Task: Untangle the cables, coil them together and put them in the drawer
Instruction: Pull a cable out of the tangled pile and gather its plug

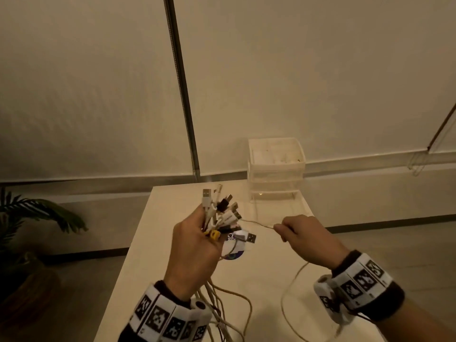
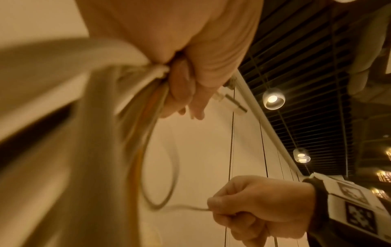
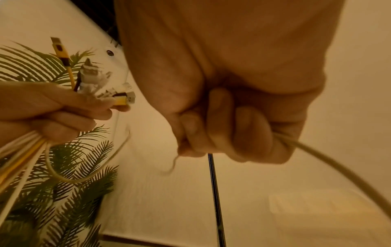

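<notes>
My left hand (image 1: 195, 245) grips a bundle of cables (image 1: 219, 213) above the white table (image 1: 266, 280), plugs fanned upward: white, black and yellow USB ends. The cords trail down past my left wrist (image 1: 222, 314). In the left wrist view the left hand (image 2: 190, 80) is fisted round the cords (image 2: 148, 93). My right hand (image 1: 306, 238) is fisted round one thin pale cable (image 1: 256, 222) that runs from the bundle and loops down under the wrist (image 1: 288, 292). The right wrist view shows the right hand (image 3: 228, 127) clenched on that cable (image 3: 330, 163). A clear plastic drawer unit (image 1: 276, 169) stands at the table's far right.
A round disc-like label (image 1: 234, 248) lies on the table under the bundle. A potted palm (image 1: 32, 218) stands on the floor to the left. A metal pole (image 1: 182, 95) rises behind the table against a pale wall.
</notes>
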`<state>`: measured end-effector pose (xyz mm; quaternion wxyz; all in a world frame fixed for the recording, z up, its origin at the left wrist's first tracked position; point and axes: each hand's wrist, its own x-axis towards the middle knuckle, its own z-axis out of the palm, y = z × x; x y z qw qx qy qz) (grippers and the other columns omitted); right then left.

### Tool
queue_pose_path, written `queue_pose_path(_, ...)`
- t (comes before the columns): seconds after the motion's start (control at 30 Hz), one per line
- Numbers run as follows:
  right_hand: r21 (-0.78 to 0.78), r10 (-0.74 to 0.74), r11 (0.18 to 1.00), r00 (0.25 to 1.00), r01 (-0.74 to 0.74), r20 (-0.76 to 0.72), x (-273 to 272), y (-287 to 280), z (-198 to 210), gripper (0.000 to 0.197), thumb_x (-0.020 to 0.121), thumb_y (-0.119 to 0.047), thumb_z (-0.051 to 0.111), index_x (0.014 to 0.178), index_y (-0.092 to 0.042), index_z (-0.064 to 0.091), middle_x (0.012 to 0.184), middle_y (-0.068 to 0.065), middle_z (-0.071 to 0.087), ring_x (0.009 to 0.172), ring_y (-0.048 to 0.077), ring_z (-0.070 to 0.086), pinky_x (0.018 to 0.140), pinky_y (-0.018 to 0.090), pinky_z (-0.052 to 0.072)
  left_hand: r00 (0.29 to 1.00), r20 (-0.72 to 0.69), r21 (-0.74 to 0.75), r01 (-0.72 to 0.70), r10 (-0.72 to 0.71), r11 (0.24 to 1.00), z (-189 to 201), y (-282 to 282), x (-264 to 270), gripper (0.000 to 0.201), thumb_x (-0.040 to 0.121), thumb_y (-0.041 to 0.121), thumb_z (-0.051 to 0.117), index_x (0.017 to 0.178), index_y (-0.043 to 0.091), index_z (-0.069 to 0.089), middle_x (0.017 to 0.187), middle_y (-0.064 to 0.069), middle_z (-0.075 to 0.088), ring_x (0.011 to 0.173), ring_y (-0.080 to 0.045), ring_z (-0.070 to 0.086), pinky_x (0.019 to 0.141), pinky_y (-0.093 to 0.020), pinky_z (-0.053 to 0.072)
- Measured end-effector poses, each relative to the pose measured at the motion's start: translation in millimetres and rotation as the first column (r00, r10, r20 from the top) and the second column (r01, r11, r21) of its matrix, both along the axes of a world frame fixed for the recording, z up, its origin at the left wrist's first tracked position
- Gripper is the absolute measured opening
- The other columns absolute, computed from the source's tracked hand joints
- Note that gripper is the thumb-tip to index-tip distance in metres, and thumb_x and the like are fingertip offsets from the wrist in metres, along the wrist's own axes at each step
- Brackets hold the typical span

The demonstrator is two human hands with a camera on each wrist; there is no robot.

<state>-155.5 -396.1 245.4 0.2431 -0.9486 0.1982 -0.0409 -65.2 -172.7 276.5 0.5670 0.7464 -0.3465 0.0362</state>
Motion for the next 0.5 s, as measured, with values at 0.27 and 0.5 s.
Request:
queue_pose_path(0.27,0.505,0.196,0.834,0.975,-0.222,0.104,-4,24,21,0.037,0.098,-0.033,0.049,0.071,-0.013,0.064,0.06,0.002,0.048,0.052,0.009,0.04,0.054,0.026,0.036,0.974,-0.062,0.02,0.219,-0.217,0.976,-1,-12,-8,0.018,0.085,-0.004,0.066,0.086,0.01,0.077,0.063,0.014,0.067,0.051,0.003,0.057,0.05,-0.009,0.04)
queue_pose_path(0.5,0.74,0.238,0.587,0.943,-0.329,0.23,-6,41,33,0.033,0.099,-0.022,0.049,0.085,0.002,0.067,0.057,0.003,0.042,0.052,0.014,0.03,0.052,0.026,0.028,0.983,0.012,0.164,0.18,-0.184,0.97,-13,-21,-10,0.029,0.091,0.006,0.06,0.071,0.026,0.069,0.065,0.014,0.067,0.059,-0.007,0.059,0.052,-0.013,0.042)
